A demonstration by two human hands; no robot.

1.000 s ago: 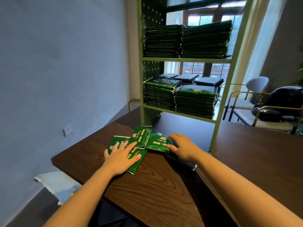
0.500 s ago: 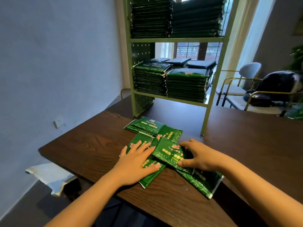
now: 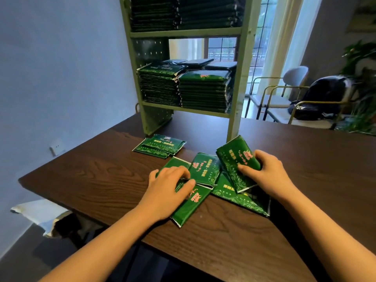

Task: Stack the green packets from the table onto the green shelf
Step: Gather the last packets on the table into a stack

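Observation:
Several green packets (image 3: 205, 169) lie spread on the dark wooden table (image 3: 101, 176) in front of me. My right hand (image 3: 264, 174) grips one packet (image 3: 236, 159) and tilts it up off the pile. My left hand (image 3: 168, 186) rests on another packet (image 3: 191, 206), its fingers curled at that packet's edge. Two more packets (image 3: 160, 146) lie apart, nearer the green shelf (image 3: 236, 110). The shelf stands at the table's far side, with tall stacks of packets (image 3: 201, 90) on its lower level and more stacks on the level above.
A blue-grey wall runs along the left. Behind the table at the right stand chairs (image 3: 284, 92), a dark bag (image 3: 323, 98) and a plant (image 3: 364, 82). White and dark material (image 3: 46, 216) lies on the floor at the left.
My right hand has lifted one packet up off the pile and tilted it. My left hand's fingers have curled on the packet under it. The view has dropped closer to the table.

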